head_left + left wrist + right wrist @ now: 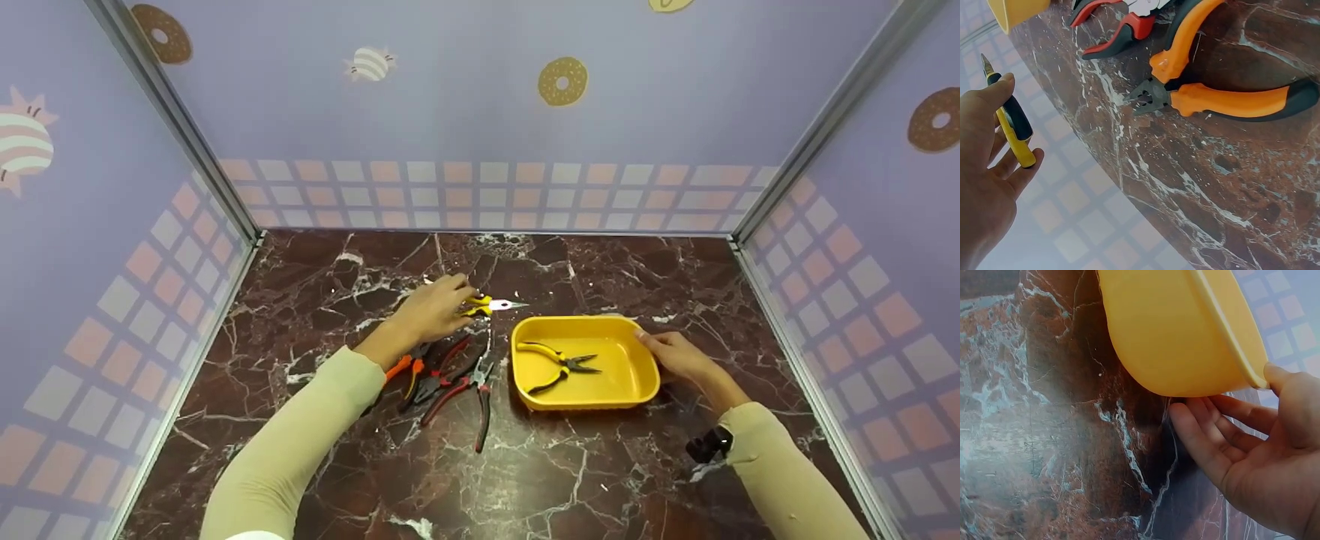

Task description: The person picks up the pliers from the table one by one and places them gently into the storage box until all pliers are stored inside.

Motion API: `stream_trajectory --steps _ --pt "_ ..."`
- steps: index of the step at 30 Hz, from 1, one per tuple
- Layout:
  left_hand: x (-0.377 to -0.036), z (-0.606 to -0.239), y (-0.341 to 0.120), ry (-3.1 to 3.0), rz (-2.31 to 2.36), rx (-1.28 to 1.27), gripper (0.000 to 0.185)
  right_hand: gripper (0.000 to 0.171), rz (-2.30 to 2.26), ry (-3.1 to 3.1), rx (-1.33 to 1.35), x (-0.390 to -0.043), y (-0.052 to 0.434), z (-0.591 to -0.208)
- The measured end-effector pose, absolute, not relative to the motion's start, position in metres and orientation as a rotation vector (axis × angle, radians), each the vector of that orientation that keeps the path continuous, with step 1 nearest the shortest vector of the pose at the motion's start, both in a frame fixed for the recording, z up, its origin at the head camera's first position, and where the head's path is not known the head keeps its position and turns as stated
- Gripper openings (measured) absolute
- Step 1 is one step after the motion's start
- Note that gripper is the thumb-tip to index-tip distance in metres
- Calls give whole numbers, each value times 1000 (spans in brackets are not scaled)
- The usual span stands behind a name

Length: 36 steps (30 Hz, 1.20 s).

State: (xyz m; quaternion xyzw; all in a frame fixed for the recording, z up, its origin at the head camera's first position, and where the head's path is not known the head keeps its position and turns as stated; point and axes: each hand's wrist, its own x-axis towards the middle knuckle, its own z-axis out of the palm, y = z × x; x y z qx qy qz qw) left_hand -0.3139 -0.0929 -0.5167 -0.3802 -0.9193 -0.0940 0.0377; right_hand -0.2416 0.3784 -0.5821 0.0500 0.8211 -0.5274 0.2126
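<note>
My left hand (441,306) grips a pair of yellow and black needle-nose pliers (1009,121) by the handles, their silver tip pointing right toward the yellow basin (585,403). The thumb lies along one handle in the left wrist view. At the basin's right end, my right hand (679,354) holds the wall, thumb on the rim and fingers beneath the outer side (1230,433). Inside the basin lies another pair of yellow and black pliers (571,364), handles spread.
Left of the basin, red and black pliers (480,381) lie spread on the dark marbled table (525,480). Orange-handled pliers (1230,101) lie near them, partly behind my left forearm in the head view. Patterned panels (480,112) enclose the back and both sides.
</note>
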Motion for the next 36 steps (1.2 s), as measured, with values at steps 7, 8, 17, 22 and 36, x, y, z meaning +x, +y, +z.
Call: stream_trajectory --steps 7,8,17,22,36 --pt "-311 -513 -87 -2801 -262 -1209 49 71 -1401 2263 121 -245 378 -577" --pt "-310 -512 -86 -2797 -270 -1212 49 72 -1403 2253 116 -246 378 -576" --pt "-304 -510 -77 -2807 -208 -1246 46 70 -1393 2259 62 -248 379 -579" --pt "-301 -509 -73 -2810 -257 -1264 46 71 -1392 2256 71 -248 378 -581" --pt "-292 -513 -49 -2820 -384 -1291 48 71 -1411 2250 143 -243 375 -580"
